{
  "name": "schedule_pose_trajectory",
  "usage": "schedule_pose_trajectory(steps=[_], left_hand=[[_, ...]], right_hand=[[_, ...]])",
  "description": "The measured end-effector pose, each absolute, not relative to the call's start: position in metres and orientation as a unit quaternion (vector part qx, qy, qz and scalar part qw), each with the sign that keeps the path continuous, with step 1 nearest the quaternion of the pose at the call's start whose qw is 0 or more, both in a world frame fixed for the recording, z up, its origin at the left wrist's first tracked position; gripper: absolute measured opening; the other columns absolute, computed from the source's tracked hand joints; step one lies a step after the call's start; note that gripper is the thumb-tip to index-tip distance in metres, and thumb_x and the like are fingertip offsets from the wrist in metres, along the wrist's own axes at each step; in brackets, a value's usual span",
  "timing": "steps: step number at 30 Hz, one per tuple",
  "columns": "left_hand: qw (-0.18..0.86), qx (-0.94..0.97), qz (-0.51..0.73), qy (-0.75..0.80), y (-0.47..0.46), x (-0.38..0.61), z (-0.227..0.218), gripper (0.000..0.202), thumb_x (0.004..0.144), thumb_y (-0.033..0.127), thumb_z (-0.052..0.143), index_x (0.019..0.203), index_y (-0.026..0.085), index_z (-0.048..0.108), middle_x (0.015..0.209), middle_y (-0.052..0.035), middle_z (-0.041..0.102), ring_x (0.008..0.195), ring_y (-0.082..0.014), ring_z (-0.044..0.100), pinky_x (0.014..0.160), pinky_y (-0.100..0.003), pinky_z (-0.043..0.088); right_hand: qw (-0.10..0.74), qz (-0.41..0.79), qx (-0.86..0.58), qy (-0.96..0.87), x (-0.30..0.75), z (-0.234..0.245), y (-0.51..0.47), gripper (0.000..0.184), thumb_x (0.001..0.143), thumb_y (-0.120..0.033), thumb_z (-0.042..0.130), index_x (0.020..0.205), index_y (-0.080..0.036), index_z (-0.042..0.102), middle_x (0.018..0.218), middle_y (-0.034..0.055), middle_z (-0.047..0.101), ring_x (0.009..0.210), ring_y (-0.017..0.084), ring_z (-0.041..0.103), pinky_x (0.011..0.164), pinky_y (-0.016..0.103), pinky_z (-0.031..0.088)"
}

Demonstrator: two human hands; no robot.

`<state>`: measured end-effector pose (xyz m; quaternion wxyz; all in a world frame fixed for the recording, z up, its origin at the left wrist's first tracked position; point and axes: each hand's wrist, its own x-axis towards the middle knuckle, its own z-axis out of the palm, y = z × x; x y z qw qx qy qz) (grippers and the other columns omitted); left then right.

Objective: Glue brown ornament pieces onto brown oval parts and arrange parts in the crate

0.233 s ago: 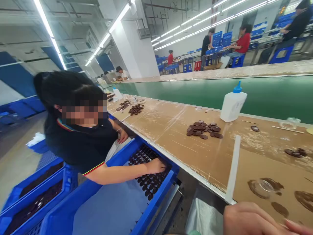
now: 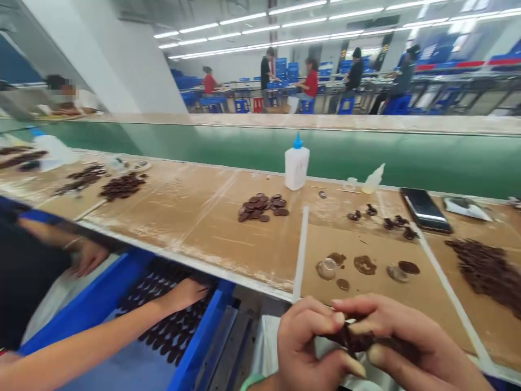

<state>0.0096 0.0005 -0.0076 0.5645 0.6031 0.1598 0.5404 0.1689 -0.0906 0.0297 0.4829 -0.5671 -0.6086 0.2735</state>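
At the lower right, my left hand and my right hand are close together over the table's front edge. The fingertips of both pinch a small dark brown piece, whose exact kind is partly hidden and blurred. Just beyond them lies a cardboard sheet with brown wet patches and two small clear cups, a left cup and a right cup. Several dark brown clumps sit at its far side. A pile of dark brown oval discs lies to the left.
A white bottle with a blue nozzle, a small dropper bottle and a phone stand or lie along the back. More brown pieces are heaped right. At left, a co-worker's hand reaches into a blue crate of discs.
My view has swung to the right, bringing both my hands, the brown piece between them, the phone and the right-hand heap into sight. The co-worker's hand is still in the crate.
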Motion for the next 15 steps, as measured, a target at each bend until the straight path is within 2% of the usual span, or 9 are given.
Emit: schedule_pose_trajectory(steps=[5,9,12,15], left_hand=[[0.619,0.579,0.516,0.121,0.009,0.01,-0.011,0.024,0.073,0.038,0.084,0.095,0.029,0.078,0.072,-0.0021,0.066,0.063,-0.0133,0.059,0.059,-0.022,0.048],[0.779,0.418,0.446,0.142,0.004,0.015,-0.003,0.029,0.068,0.041,0.088,0.092,0.028,0.078,0.081,-0.0006,0.063,0.071,-0.0136,0.064,0.063,-0.021,0.052],[0.86,0.293,0.382,0.171,0.001,0.018,0.007,0.032,0.065,0.037,0.091,0.091,0.025,0.077,0.088,-0.0009,0.068,0.071,-0.0131,0.07,0.059,-0.016,0.052],[0.899,0.218,0.332,0.184,0.002,0.019,0.016,0.028,0.064,0.032,0.092,0.086,0.024,0.078,0.088,-0.0016,0.075,0.07,-0.012,0.073,0.057,-0.012,0.052]], right_hand=[[0.525,0.31,-0.556,-0.565,0.159,0.048,-0.082,0.017,0.1,-0.05,0.065,0.1,-0.035,0.072,0.117,0.0005,0.068,0.105,0.021,0.067,0.09,0.025,0.057],[0.544,0.321,-0.537,-0.56,0.162,0.049,-0.084,0.019,0.102,-0.052,0.061,0.117,-0.041,0.067,0.123,-0.0021,0.066,0.115,0.02,0.061,0.098,0.025,0.052],[0.538,0.33,-0.552,-0.544,0.164,0.045,-0.091,0.027,0.105,-0.052,0.055,0.13,-0.044,0.059,0.131,-0.0029,0.061,0.122,0.019,0.056,0.102,0.024,0.049],[0.541,0.343,-0.559,-0.527,0.165,0.041,-0.096,0.026,0.107,-0.048,0.054,0.133,-0.045,0.057,0.134,-0.0042,0.058,0.125,0.019,0.053,0.105,0.025,0.046]])
